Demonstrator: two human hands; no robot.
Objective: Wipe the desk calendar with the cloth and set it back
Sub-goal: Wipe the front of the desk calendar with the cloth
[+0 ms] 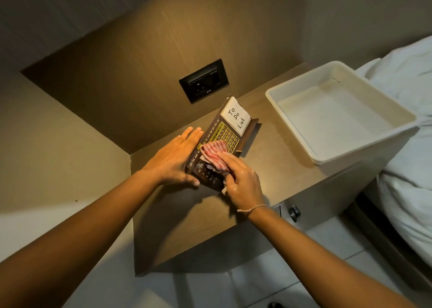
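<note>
While the left hand (pixel 174 158) lies flat against the desk calendar (pixel 222 141) on the bedside table (pixel 177 223), the right hand (pixel 240 179) presses a bunched cloth (pixel 214 154) onto its face; light, stiff, best gripped by its edges.

red-and-white striped cloth (pixel 214 153); dark brown desk calendar (pixel 216 141) with a yellow date grid; white note (pixel 236 116) lettered in black; white tub (pixel 341 111); tan wood-grain nightstand (pixel 203 214); black wall socket (pixel 203 80)
</note>
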